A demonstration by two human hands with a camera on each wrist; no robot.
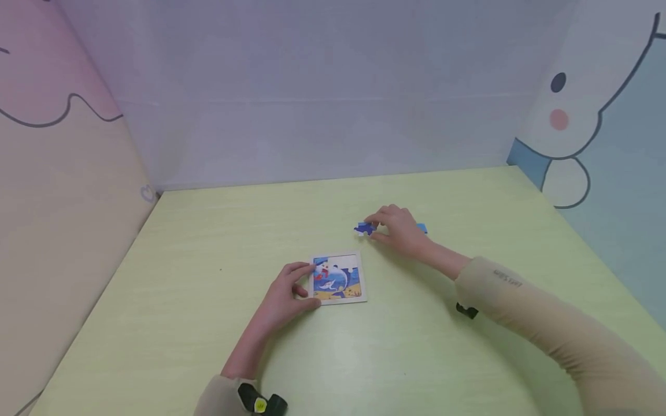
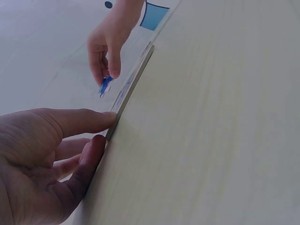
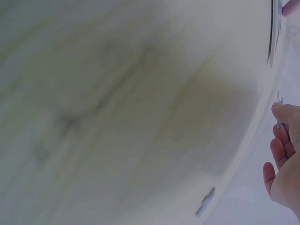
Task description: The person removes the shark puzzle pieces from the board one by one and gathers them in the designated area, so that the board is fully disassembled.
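A small picture puzzle board (image 1: pixel 338 278) with a dolphin scene lies on the pale green table (image 1: pixel 208 242). My left hand (image 1: pixel 304 283) rests against the board's left edge, index finger and thumb straight; the left wrist view shows the left hand (image 2: pixel 101 129) touching the thin board edge (image 2: pixel 133 79). Farther back and to the right, my right hand (image 1: pixel 376 226) pinches a dark blue puzzle piece (image 1: pixel 364 229) at the table surface. The left wrist view also catches the right hand (image 2: pixel 107 75) with that blue piece (image 2: pixel 105 86) at its fingertips.
A second, lighter blue piece (image 1: pixel 422 229) lies just behind the right hand and shows as a blue piece (image 3: pixel 205 202) in the right wrist view. Pastel cartoon walls enclose the table on the left, back and right.
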